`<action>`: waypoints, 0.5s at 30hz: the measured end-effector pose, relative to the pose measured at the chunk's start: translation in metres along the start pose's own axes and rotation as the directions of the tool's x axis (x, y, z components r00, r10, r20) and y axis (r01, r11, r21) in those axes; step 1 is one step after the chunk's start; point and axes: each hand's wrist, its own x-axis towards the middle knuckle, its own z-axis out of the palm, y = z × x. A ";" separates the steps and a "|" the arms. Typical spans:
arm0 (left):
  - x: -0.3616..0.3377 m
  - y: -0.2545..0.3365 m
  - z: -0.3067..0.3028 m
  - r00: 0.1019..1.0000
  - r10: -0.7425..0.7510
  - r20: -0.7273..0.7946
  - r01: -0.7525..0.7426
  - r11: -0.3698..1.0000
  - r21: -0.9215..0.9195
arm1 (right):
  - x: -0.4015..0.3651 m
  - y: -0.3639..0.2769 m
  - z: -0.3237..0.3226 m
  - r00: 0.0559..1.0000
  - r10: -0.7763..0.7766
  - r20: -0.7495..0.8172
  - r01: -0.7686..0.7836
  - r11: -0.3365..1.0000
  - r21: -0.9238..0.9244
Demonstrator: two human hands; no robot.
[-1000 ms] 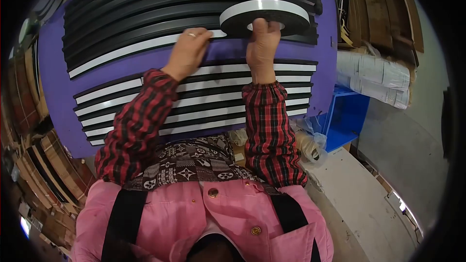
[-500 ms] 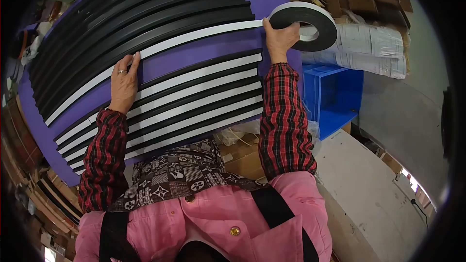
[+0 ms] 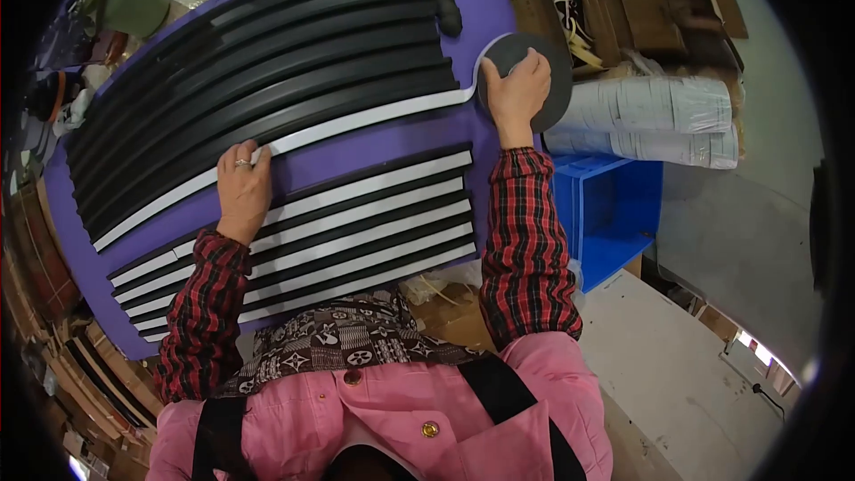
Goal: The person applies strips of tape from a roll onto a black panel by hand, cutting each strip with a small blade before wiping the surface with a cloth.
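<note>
A long black strip with white tape (image 3: 356, 120) along it lies at the near edge of a row of black strips (image 3: 294, 44). My left hand (image 3: 243, 196) is closed, with bent fingers and thumb pressed on that taped strip left of its middle. At its right end, the tape runs up to a large dark roll of double-sided tape (image 3: 554, 93). My right hand (image 3: 518, 100) grips this roll, thumb on the near left side and fingers over its face. Closer to me lie several black strips with white tape on them (image 3: 383, 205).
Everything lies on a purple board (image 3: 374, 144). A dark lump (image 3: 448, 13) sits near the strips' right ends. Right of the board are a blue crate (image 3: 614, 214), plastic-wrapped white bundles (image 3: 659, 107) and brown cardboard (image 3: 641, 0). A green container (image 3: 134, 2) stands at the far left.
The roll has tipped flatter, and my right hand has shifted from the tape's end onto its face. My left hand stays on the strip. The whole view has shifted slightly.
</note>
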 end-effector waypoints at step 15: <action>0.089 0.078 0.050 0.962 0.259 0.092 -0.234 0.948 -0.215 | 0.048 -0.023 0.023 0.967 0.188 0.171 -0.252 0.789 0.560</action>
